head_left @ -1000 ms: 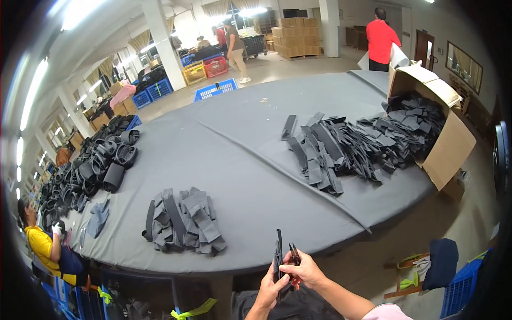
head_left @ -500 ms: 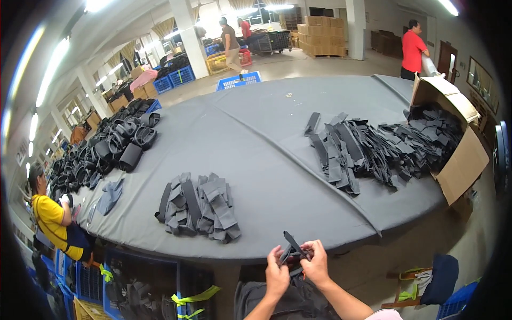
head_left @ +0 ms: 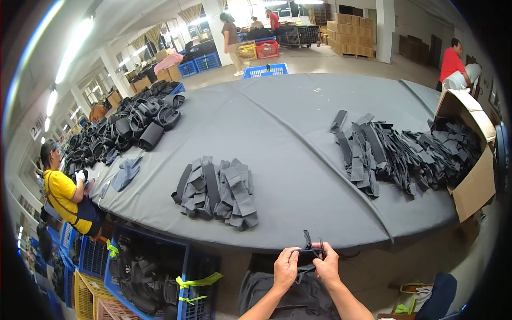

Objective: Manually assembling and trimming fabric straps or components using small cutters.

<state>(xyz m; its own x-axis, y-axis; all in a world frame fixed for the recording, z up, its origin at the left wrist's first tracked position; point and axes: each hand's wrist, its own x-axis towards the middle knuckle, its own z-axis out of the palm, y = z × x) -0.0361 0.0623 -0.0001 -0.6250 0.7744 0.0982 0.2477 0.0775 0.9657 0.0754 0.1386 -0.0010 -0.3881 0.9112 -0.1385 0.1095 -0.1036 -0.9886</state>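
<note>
In front of the table's near edge, my left hand point(head_left: 286, 268) pinches one side of a dark fabric strip point(head_left: 306, 246). My right hand point(head_left: 326, 265) grips its other side, with thumb and fingers closed. The strip is bent, and one end sticks up between the hands. A thin dark object stands by the right fingertips, and a bit of orange-red shows under that palm; I cannot make out what they are. Beyond my hands, a pile of grey-black strips point(head_left: 218, 193) lies on the grey-covered table point(head_left: 298, 197).
A larger heap of strips point(head_left: 397, 154) spills from a cardboard box point(head_left: 473, 194) on the right. Black rounded fabric pieces point(head_left: 125, 125) are heaped at the left, near a person in yellow point(head_left: 64, 186). Blue crates point(head_left: 144, 266) stand below the table's left edge.
My view has shifted left, so the scene sits further right. My hands have turned the strip, and its raised end is now more upright. A person at the back has walked left.
</note>
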